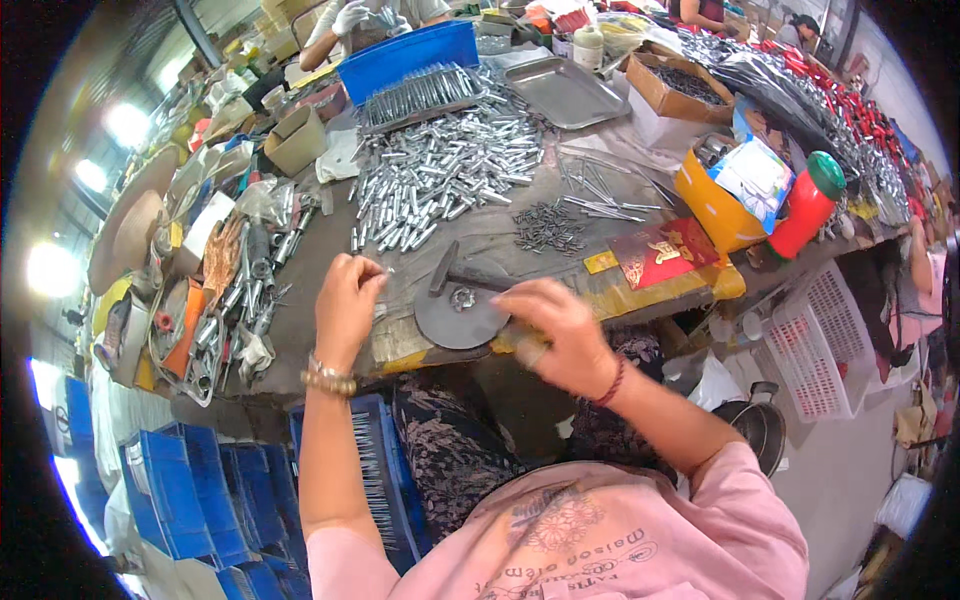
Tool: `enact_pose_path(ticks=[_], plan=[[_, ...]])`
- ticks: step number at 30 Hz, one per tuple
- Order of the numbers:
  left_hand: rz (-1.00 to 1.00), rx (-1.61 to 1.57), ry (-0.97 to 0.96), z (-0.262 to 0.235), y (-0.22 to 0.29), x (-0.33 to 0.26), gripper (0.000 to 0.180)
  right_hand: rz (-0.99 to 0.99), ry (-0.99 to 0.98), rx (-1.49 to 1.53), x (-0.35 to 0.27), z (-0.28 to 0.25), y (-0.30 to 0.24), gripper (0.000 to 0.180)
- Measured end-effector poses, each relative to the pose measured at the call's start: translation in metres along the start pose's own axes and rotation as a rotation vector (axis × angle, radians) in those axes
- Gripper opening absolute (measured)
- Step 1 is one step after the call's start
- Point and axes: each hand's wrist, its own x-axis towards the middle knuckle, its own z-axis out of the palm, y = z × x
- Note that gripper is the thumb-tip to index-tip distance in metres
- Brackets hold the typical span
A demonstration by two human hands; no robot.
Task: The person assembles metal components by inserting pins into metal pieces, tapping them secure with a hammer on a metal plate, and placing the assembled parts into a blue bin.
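Observation:
My left hand (346,303) is closed in a pinch at the near edge of a heap of short silvery metal rods (440,175). A tiny pale bit shows at its fingertips, too small to name. To the right, my right hand (560,335) is smeared by motion, its thumb and fingers apart. Its fingertips are beside the handle end of a dark hammer (476,278). The hammer lies across a round grey metal plate (450,322), which has a small shiny metal ring (462,298) near its middle.
Small dark pins (548,228) and thin rods (605,205) lie beyond the plate. Right of them are a red envelope (665,255), a yellow container (715,205) and a red bottle (805,212). Assorted tools (250,270) crowd the left. A co-worker's gloved hand (350,17) is behind a blue bin (410,60).

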Motion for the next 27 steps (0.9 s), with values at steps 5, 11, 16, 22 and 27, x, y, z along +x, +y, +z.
enact_pose_path(ticks=[5, 11, 16, 22, 27], plan=[[0.093, -0.160, -0.041, -0.002, 0.057, -0.046, 0.009, 0.110, 0.107, -0.730, 0.037, -0.086, 0.069, 0.026], [0.210, -0.045, -0.018, 0.023, 0.077, -0.063, 0.013, 0.287, -0.071, -0.786, 0.061, -0.111, 0.122, 0.020], [0.166, -0.109, -0.018, 0.019, 0.077, -0.069, 0.014, 0.245, -0.143, -0.816, 0.052, -0.114, 0.108, 0.018], [0.214, -0.181, 0.027, 0.021, 0.067, -0.075, 0.014, 0.212, -0.113, -0.828, 0.038, -0.117, 0.100, 0.014], [0.113, -0.216, 0.028, 0.026, 0.068, -0.078, 0.012, 0.152, -0.129, -0.659, 0.038, -0.102, 0.047, 0.016]])
